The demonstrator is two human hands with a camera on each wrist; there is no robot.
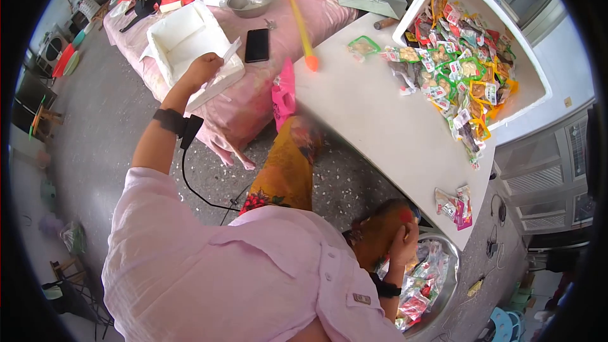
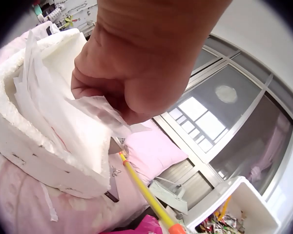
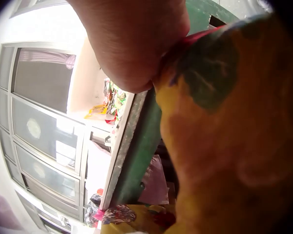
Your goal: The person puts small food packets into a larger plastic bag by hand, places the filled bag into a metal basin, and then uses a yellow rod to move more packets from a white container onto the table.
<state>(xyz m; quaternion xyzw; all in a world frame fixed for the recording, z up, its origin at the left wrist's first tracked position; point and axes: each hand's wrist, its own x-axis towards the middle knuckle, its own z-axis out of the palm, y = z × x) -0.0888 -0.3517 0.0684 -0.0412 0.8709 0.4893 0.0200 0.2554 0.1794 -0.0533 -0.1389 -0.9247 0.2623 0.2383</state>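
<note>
My left hand (image 1: 206, 68) is over the front right side of a white foam box (image 1: 161, 35) on the bed, its fingers curled on a thin white sheet (image 2: 105, 113). More thin white sheets (image 2: 36, 92) line the box wall in the left wrist view. My right hand (image 1: 404, 245) rests on my raised knee (image 1: 380, 234), beside a metal basin (image 1: 455, 272) of small packets. It holds nothing that shows, and its fingers are mostly hidden in the right wrist view.
A white table (image 1: 373, 111) carries a tipped foam box (image 1: 538, 82) spilling snack packets (image 1: 459, 66). Two or three packets (image 1: 455, 206) lie near its corner. On the pink bed are a phone (image 1: 257, 45), a metal bowl (image 1: 251, 2) and a yellow stick (image 1: 299, 25). A cable (image 1: 190, 183) hangs from my left wrist.
</note>
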